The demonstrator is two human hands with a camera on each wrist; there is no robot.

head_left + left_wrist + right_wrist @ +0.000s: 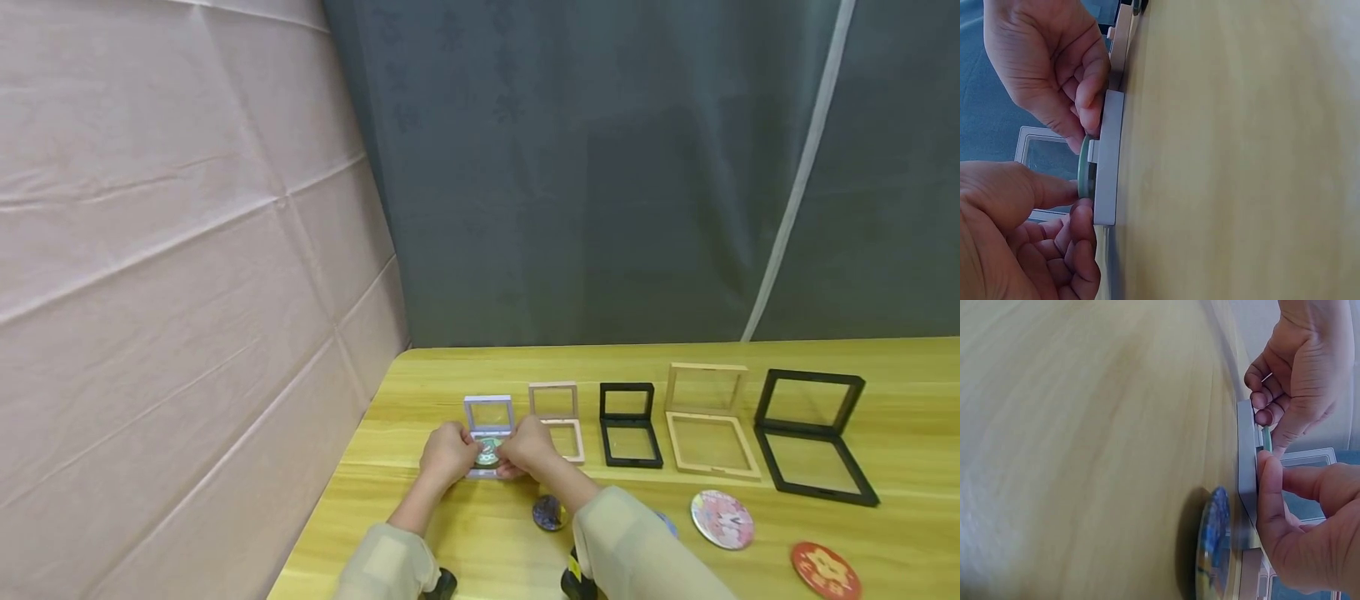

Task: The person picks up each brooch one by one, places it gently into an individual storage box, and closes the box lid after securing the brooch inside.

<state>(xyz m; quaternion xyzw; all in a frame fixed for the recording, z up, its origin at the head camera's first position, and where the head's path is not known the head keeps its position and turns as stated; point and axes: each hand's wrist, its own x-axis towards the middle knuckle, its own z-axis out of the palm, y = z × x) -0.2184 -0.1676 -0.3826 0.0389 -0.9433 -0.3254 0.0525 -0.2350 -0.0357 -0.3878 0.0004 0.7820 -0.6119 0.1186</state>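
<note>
A small green round badge (pixel 487 451) is pinched at its edges by both hands over a small lavender hinged display frame (pixel 489 399). My left hand (pixel 447 452) holds the badge's left edge between thumb and fingertips. On the opposite edge, my right hand (pixel 529 447) pinches it the same way. In the left wrist view, the badge (pixel 1084 169) sits close over the lower half of the frame (pixel 1109 156), nearly parallel to it. The frame's other half stands upright behind the hands. Fingers cover parts of the badge's rim in the right wrist view.
Along the table to the right stand a pink frame (pixel 554 386), a small black frame (pixel 632 464), a beige frame (pixel 716 471) and a large black frame (pixel 817 492), all hinged open. Nearer lie a dark blue badge (pixel 550 512), a pink badge (pixel 722 519) and a red badge (pixel 827 571). A blue badge (pixel 666 523) is partly hidden by the right sleeve.
</note>
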